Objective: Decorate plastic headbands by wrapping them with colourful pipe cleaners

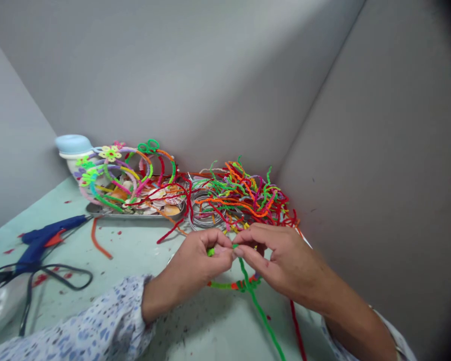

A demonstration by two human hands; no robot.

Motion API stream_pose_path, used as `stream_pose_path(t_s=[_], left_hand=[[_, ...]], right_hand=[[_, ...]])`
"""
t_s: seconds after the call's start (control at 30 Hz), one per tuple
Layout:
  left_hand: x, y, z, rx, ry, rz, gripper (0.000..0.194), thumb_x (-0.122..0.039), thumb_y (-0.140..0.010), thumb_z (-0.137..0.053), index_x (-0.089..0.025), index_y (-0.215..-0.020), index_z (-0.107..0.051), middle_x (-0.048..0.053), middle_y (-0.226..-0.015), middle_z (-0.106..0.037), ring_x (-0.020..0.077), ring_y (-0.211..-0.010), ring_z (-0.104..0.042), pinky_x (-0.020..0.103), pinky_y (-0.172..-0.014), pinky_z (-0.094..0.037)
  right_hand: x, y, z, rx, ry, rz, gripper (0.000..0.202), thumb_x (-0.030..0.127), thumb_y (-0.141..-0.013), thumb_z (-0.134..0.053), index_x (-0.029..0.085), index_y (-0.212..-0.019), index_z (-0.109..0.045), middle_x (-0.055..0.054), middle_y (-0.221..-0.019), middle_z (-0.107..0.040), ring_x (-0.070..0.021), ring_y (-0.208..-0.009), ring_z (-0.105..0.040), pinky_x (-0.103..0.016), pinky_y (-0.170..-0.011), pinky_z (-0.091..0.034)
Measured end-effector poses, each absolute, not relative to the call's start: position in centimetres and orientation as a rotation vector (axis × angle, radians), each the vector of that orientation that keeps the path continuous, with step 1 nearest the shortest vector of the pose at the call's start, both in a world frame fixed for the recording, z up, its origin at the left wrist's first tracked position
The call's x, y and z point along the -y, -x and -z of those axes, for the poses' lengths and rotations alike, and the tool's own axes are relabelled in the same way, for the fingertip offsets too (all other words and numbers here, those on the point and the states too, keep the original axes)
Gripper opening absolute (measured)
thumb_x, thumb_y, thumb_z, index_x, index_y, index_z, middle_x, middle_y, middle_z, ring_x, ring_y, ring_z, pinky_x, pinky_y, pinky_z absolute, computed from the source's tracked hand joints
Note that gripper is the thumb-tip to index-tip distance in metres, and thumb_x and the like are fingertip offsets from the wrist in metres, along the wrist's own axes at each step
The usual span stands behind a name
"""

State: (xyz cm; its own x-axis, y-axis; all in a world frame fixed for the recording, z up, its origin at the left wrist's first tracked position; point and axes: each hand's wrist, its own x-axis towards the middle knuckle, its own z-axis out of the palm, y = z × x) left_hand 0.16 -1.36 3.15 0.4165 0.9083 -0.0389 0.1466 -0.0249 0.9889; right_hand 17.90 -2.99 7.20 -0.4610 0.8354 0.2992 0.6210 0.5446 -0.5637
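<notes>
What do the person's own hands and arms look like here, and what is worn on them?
Both hands are bare, with no gloves or rings visible. The left hand comes out of a white sleeve with a blue flower print. The right hand shows a bare forearm; only a pale cuff edge appears.

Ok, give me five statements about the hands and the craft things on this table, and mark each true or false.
1. Both the left hand and the right hand pinch a green pipe cleaner. True.
2. The blue glue gun lies to the person's right. False: it lies to the left, apart from both hands.
3. A loose pile of pipe cleaners lies beyond the hands, by the wall. True.
4. The decorated headbands hang on the wall. False: they stand over the metal tray on the table.
5. The left hand rests flat on the table. False: its fingers are closed on the pipe cleaner.
</notes>
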Motion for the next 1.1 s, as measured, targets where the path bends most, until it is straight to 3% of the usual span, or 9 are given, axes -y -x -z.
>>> stream_pose_path(t_s=[0.43, 0.9, 1.1], left_hand=[[2.3, -0.4, -3.2, -0.994, -1.630, -0.837, 0.008, -0.012, -0.073, -0.050, -0.016, -0.067, -0.053, -0.006, -0.059, -0.038, 0.0071, -0.055, -0.031, 0.019, -0.048, -0.026], [2.3, -0.3, -3.6, -0.906, -1.663, -0.867, 0.005, -0.014, -0.076, -0.054, -0.015, -0.071, -0.056, -0.007, -0.056, -0.035, 0.0061, -0.051, -0.029, 0.018, -0.046, -0.024], [1.6, -0.1, -3.3, -0.916, -1.551, -0.871, 0.004, -0.020, -0.078, -0.056, -0.016, -0.078, -0.056, -0.007, -0.061, -0.041, 0.0068, -0.054, -0.032, 0.018, -0.048, -0.027]], right_hand=[[4.1, -17.1, -7.2, 2.248, 1.205, -0.381, 0.013, 0.012, -0.085, -0.052, 0.020, -0.088, -0.062, 0.001, -0.079, -0.060, -0.0112, -0.072, -0.053, -0.023, -0.064, -0.036], [4.0, -16.9, -7.7, 1.910, 1.327, -0.964, 0.014, 0.021, -0.086, -0.050, 0.021, -0.077, -0.061, 0.004, -0.065, -0.055, -0.0089, -0.057, -0.046, -0.020, -0.052, -0.036], [3.4, -17.8, -7.5, 1.878, 1.375, -0.896, 0.012, 0.025, -0.086, -0.052, 0.022, -0.085, -0.063, 0.002, -0.068, -0.059, -0.0116, -0.060, -0.050, -0.022, -0.053, -0.039]])
